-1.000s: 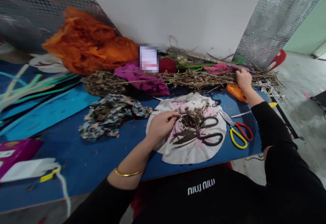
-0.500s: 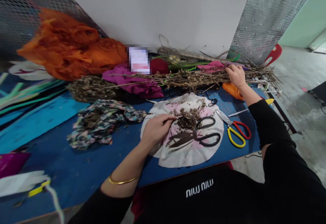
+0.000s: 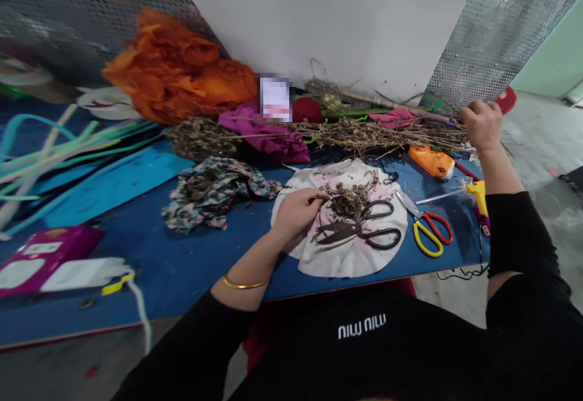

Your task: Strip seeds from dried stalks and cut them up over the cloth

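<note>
My left hand [image 3: 298,211] rests on the left side of a round white cloth [image 3: 350,255], its fingers pinched on dried plant bits beside a small pile of dried flowers [image 3: 348,199]. Black scissors [image 3: 359,231] lie on that cloth just right of the hand. My right hand [image 3: 480,124] is raised at the far right, its fingers closed round the ends of a long bundle of dried stems [image 3: 378,133] that lies across the back of the blue table [image 3: 150,273].
Red-and-yellow scissors [image 3: 430,231], an orange tool [image 3: 432,161] and a yellow glue gun [image 3: 479,197] lie at the right. Floral fabric [image 3: 214,191], purple cloth [image 3: 268,137] and orange fabric [image 3: 182,79] sit behind. A magenta box [image 3: 40,255] and green tubes [image 3: 59,149] lie left.
My right hand has slid right along the dried stems to their ends and lifted. The orange tool it covered now shows. My left hand stays on the cloth.
</note>
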`<state>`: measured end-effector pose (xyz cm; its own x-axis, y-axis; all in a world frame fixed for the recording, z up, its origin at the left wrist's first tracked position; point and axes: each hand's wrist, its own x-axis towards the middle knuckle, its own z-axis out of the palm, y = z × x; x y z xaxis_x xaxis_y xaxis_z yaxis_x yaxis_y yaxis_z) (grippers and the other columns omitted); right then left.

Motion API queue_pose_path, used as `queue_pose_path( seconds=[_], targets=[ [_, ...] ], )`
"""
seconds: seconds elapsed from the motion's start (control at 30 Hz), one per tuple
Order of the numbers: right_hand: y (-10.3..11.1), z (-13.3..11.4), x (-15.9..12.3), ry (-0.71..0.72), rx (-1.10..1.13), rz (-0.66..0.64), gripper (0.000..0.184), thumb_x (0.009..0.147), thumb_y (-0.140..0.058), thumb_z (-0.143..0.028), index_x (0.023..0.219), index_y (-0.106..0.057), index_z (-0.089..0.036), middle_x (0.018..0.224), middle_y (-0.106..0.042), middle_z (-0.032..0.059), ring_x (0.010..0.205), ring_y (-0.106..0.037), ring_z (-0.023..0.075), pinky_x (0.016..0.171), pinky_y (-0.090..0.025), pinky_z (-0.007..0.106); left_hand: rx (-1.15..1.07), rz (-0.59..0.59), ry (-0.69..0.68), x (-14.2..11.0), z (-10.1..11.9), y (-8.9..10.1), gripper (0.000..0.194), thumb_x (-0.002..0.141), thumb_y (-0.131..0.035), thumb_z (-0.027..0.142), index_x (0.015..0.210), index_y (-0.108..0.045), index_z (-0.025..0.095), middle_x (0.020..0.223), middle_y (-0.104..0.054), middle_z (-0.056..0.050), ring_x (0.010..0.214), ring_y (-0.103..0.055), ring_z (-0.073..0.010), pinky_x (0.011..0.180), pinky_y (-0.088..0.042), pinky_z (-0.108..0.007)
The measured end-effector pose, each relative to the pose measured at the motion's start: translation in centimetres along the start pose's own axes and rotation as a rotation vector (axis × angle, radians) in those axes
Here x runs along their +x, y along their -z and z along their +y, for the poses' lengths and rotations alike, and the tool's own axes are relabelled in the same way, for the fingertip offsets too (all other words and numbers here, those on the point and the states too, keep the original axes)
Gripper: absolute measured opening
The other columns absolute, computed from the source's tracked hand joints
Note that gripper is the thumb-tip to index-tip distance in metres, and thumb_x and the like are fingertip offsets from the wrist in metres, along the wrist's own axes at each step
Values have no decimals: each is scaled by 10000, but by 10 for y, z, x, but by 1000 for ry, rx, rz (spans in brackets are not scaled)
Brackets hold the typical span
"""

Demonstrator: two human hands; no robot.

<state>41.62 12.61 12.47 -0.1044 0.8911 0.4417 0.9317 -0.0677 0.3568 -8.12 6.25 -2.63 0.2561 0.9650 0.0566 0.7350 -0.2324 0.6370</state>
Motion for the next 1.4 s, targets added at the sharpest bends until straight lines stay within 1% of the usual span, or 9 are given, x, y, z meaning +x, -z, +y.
queue_pose_path(
  seconds=[0.23, 0.37, 0.47, 0.57, 0.7, 0.87, 1.13, 1.27, 1.4],
  targets=[
    [57, 22, -33, -181, -74, 132, 405, 1061, -391, -270, 1132, -788, -237, 1203, -736, 166, 1043, -600, 250, 937, -368, 409, -2, 108, -46, -2, 8, 6, 339, 880, -544, 292, 1012, -841, 198, 1087, -831, -64, 892, -745, -213, 866, -563, -276],
    [81, -28, -60, -25, 37, 125, 391, 1060, -402, -294, 1067, -793, -270, 1103, -758, 111, 918, -605, 231, 865, -404, 391, 5, 501, -232, -14, 40, 21, 408, 1017, -497, 390, 1116, -806, 144, 1179, -793, -136, 1058, -715, -241, 976, -541, -339],
    [89, -92, -77, 187, 154, 97, 388, 1051, -394, -274, 1057, -782, -274, 1005, -735, 77, 809, -570, 203, 796, -400, 356, 77, 602, -473, -18, 69, 31, 381, 1046, -507, 406, 1203, -777, 188, 1223, -778, -132, 1165, -675, -275, 1084, -485, -435],
    [91, -153, -87, 308, 256, 93, 359, 1039, -421, -263, 1063, -778, -271, 967, -711, 65, 815, -566, 204, 767, -385, 342, 185, 537, -632, -11, 79, 32, 361, 1062, -491, 389, 1233, -758, 215, 1236, -777, -122, 1190, -665, -281, 1105, -448, -461],
    [88, -199, -88, 247, 314, 104, 350, 1026, -428, -227, 1026, -776, -267, 944, -682, 66, 806, -558, 206, 726, -366, 338, 264, 427, -544, 1, 59, 22, 385, 1083, -420, 344, 1142, -774, 205, 943, -799, -101, 859, -717, -230, 819, -505, -354],
    [74, -222, -88, 197, 428, 125, 335, 1029, -435, -266, 1010, -768, -244, 911, -646, 66, 752, -540, 192, 664, -353, 318, 81, 428, -412, 7, 37, 15, 307, 1046, -494, 297, 981, -775, 189, 921, -806, -92, 861, -739, -220, 755, -484, -303],
    [76, -243, -110, 65, 654, 180, 317, 1023, -468, -340, 1005, -760, -216, 883, -632, 78, 762, -578, 194, 666, -412, 318, -357, 428, -205, -1, 57, 12, 297, 1003, -579, 285, 770, -732, 182, 701, -754, -32, 619, -678, -141, 648, -483, -258],
    [82, -253, -115, -19, 982, 171, 234, 967, -553, -345, 912, -743, -219, 798, -631, 40, 738, -570, 176, 702, -450, 321, -549, 346, -112, -4, 63, 9, 262, 988, -583, 277, 811, -745, 172, 746, -774, -34, 516, -631, -100, 564, -471, -223],
    [75, -263, -114, -189, 1474, -16, 135, 830, -707, -361, 816, -712, -227, 730, -636, -11, 686, -540, 147, 677, -460, 312, -587, 207, -116, -7, 67, 10, 232, 953, -621, 287, 804, -756, 171, 755, -784, -33, 506, -640, -105, 562, -495, -226]
  ],
)
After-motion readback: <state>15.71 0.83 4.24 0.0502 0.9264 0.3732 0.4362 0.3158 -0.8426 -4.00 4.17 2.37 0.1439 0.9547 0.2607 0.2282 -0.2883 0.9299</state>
